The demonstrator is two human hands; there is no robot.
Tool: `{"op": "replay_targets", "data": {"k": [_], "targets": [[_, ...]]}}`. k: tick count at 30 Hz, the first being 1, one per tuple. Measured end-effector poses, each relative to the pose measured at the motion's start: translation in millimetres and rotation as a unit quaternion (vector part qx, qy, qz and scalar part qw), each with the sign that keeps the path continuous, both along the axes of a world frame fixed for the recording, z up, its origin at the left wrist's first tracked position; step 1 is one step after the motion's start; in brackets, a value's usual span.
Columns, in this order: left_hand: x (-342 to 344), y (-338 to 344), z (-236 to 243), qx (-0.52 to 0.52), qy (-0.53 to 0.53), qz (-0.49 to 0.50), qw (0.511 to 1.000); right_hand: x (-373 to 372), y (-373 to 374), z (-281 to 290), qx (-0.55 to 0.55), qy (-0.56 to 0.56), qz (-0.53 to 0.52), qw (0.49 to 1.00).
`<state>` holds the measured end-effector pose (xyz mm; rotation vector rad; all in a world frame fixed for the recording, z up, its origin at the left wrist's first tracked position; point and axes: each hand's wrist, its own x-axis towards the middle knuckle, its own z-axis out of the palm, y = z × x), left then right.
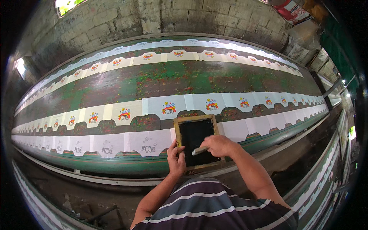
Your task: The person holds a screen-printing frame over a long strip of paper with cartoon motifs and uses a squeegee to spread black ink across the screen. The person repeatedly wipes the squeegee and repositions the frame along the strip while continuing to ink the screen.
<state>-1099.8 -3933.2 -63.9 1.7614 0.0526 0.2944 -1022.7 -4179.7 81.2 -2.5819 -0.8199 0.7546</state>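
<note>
A small wooden printing screen [194,118] lies across the near row of white cloth pieces, its inside covered in black. My left hand [176,158] grips the screen's left side bar, thumb over the edge and fingers curled. Over the black area, my right hand [224,147] is closed around a squeegee [200,150] with a pale edge, held tilted. To the left of the screen, near-row cloth pieces [126,142] carry black outline drawings of a cartoon cat. Those to its right [235,128] are plain where visible. The cloth under the screen is hidden.
A long green table [153,76], spotted with paint, bears further rows of cloth with colourful prints [211,104]. Behind it stands a block wall [191,19]. A rail [115,182] runs along the near edge. Another table with cloth [314,195] is at lower right.
</note>
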Motion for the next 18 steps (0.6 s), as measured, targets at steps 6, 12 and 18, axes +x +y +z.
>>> {"op": "replay_targets", "data": {"k": [6,12,18], "targets": [[1.5,2.2,-2.5,-0.002,-0.008,-0.007,1.0,58.3,15.5,-14.1,0.023,-0.105,-0.054,0.993],[1.2,6.9,2.4,0.014,0.006,-0.026,1.0,80.0,25.5,-29.1,0.017,-0.145,-0.112,0.983],[0.3,6.4,2.9,-0.001,-0.011,-0.033,0.999,38.1,19.9,-34.8,0.015,-0.146,-0.068,0.987]]}}
